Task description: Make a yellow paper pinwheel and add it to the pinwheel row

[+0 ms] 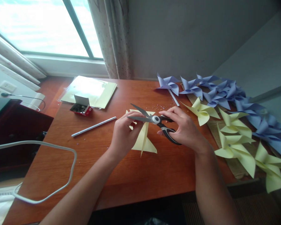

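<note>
Both hands are right in the thick of it over the brown table [112, 187]! The left hand [125, 129] has its fingers bent in and drawn together, pinching the yellow paper [144, 143] near its middle, though the scissor blades cover part of that grip. From this hand the paper sits at about three to four o'clock, touching the fingers, with one corner flaring down to five o'clock.

Over to the right hand [181, 126], curled around the dark handles of the scissors [152, 118], fingers and thumb in among the loops. The paper lies at nine o'clock from here, just past the pivot. And look at those blades: parted, tips toward nine and ten o'clock, the lower one crossing in front of the left fingers!

Out at nine o'clock from the left hand, a white stick [93, 126] lies on the wood. At ten, a small red box [85, 111] stands with its lid up, small dark pieces inside; a little beyond it, a stack of yellow sheets [110, 90].

From the right hand, yellow pinwheels [202, 112] spread from two to four o'clock, some over brown cardboard [236, 172]. Blue pinwheels [216, 97] sweep from near twelve to three, the leftmost showing its stick [174, 97].
</note>
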`<state>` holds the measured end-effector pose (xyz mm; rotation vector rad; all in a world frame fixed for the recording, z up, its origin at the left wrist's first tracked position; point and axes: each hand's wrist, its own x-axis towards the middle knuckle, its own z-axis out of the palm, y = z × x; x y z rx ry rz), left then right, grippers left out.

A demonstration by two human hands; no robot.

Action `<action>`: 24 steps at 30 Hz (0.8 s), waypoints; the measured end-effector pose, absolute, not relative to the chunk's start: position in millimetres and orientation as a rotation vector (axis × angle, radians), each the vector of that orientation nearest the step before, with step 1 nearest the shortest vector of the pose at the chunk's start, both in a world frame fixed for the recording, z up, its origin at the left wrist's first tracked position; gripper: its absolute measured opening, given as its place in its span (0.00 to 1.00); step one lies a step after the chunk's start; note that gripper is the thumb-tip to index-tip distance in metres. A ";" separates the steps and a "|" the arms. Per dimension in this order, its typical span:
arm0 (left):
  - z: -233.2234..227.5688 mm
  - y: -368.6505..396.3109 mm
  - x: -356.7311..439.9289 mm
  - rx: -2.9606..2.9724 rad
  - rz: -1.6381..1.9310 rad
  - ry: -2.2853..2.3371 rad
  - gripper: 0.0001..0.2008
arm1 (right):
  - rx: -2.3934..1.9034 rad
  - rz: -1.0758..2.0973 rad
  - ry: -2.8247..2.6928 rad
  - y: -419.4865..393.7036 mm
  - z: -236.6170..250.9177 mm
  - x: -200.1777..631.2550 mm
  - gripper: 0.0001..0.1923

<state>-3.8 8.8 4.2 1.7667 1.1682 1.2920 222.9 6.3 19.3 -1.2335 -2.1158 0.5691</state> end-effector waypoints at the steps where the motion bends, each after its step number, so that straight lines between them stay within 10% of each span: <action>1: 4.5 8.8 -3.8 1.767 1.288 1.165 0.05 | -1.231 0.567 -2.116 6.3 19.4 223.0 0.29; 24: 3.6 9.7 -3.4 1.790 1.300 1.183 0.07 | -1.234 0.542 -2.135 7.9 14.5 223.7 0.29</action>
